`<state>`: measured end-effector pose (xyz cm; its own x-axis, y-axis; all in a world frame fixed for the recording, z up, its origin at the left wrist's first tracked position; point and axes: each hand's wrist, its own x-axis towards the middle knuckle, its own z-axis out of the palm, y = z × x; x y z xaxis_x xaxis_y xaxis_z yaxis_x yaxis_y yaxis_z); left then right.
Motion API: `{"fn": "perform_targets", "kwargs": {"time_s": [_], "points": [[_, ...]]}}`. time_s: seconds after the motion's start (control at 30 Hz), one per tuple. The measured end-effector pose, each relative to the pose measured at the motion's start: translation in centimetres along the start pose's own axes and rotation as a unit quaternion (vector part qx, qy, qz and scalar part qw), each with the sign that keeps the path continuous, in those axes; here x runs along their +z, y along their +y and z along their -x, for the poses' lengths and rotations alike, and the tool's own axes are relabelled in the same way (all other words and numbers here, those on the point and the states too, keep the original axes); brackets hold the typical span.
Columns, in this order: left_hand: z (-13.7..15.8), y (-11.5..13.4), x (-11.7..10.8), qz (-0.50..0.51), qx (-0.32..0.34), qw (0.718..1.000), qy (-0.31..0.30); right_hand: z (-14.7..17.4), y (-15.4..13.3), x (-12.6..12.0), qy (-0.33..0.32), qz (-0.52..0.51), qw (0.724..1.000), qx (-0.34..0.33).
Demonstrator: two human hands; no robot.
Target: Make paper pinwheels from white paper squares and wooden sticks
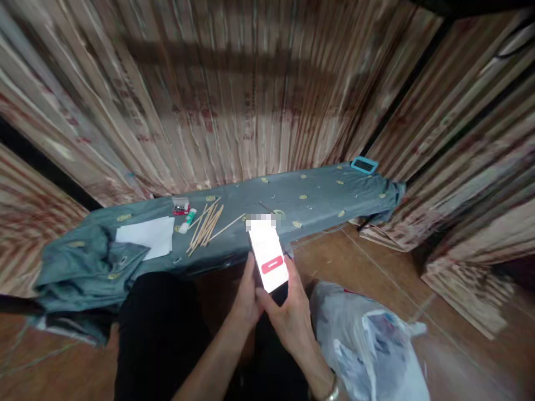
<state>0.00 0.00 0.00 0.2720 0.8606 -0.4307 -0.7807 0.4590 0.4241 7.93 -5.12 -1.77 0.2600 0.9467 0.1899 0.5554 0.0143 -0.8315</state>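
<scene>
A phone (pixel 267 250) with a bright white screen and a red button on it is held upright over my lap. Along its left side my left hand (pixel 247 298) is closed on it. My right hand (pixel 290 312) grips its right edge and lower end, with the thumb across the bottom. Beyond the phone is a long bench with a grey-green patterned cloth (pixel 234 195). Several thin wooden sticks (pixel 207 227) lie on the cloth to the left, and a pair of scissors (pixel 276 211) lies just behind the phone, partly covered by a blurred patch.
White paper sheets (pixel 152 236), a glue stick (pixel 188 220) and a small red box (pixel 181 206) sit at the bench's left. A blue-framed device (pixel 364 165) rests at its far right end. A stuffed plastic bag (pixel 368 345) stands on the floor by my right. Striped curtains (pixel 251 89) hang behind.
</scene>
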Motion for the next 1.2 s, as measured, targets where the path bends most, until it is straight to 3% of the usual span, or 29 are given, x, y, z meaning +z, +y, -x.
{"fn": "perform_targets", "kwargs": {"time_s": [0.43,0.67,0.8,1.0,1.2], "points": [[-0.4,-0.4,0.2,0.004,0.004,1.0,0.027,-0.4,0.6,0.2,0.048,-0.02,0.999,0.004],[-2.1,-0.4,-0.2,-0.01,0.004,1.0,-0.008,-2.0,3.2,0.2,0.065,-0.012,0.998,0.015],[-2.6,0.7,-1.7,-0.049,0.01,0.998,0.024,-5.9,6.6,-0.4,0.1,0.026,0.995,0.009],[-2.3,3.8,-5.0,-0.121,0.071,0.987,0.084,-15.7,12.4,-3.4,0.113,0.136,0.984,-0.006],[-2.4,7.3,-7.5,-0.155,0.116,0.969,0.155,-25.5,16.8,-6.8,0.116,0.233,0.963,0.066]]}}
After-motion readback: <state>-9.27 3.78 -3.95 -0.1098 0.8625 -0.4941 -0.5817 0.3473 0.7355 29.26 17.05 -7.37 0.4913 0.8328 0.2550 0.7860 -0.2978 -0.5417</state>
